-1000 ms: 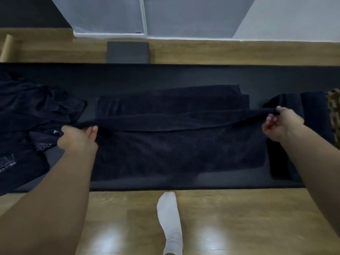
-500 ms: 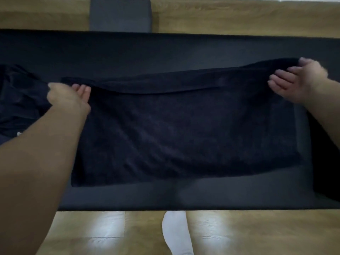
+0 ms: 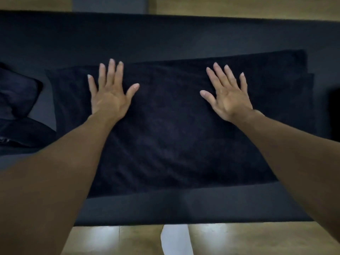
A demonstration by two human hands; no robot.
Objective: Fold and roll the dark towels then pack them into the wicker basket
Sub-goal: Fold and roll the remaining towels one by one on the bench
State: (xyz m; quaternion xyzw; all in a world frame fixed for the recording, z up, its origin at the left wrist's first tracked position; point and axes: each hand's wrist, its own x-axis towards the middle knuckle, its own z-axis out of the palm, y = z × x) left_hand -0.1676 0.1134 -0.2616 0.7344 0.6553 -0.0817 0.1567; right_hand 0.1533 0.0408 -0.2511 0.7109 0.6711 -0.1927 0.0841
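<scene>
Head view, the only one. A dark navy terry towel (image 3: 174,126) lies spread lengthwise across a long dark padded mat (image 3: 165,34), well within the mat's edges. At its far right end two stepped edges show, so it looks folded over at least once. The left hand (image 3: 108,100) rests palm-down on the towel's left half, fingers straight and spread, thumb out to the side. The right hand (image 3: 230,102) lies the same way on the right half, fingers fanned apart. Neither grips cloth; both press flat near the far long edge, which reads as smoothing the fold. On the left of the mat, just beside the towel's end, sits a rumpled heap of dark cloth (image 3: 16,100), possibly more towels; too dim to count. Near the bottom edge, a strip of light wooden floor (image 3: 257,236) and a foot in a white sock (image 3: 176,240). The wicker basket is not in view. Progress, as a judgement: early. This towel is at the folding stage and no rolling has begun. No finished roll shows, and nothing can be seen packed. Left to do: finish the fold, roll it, handle the heap, fill the basket.
</scene>
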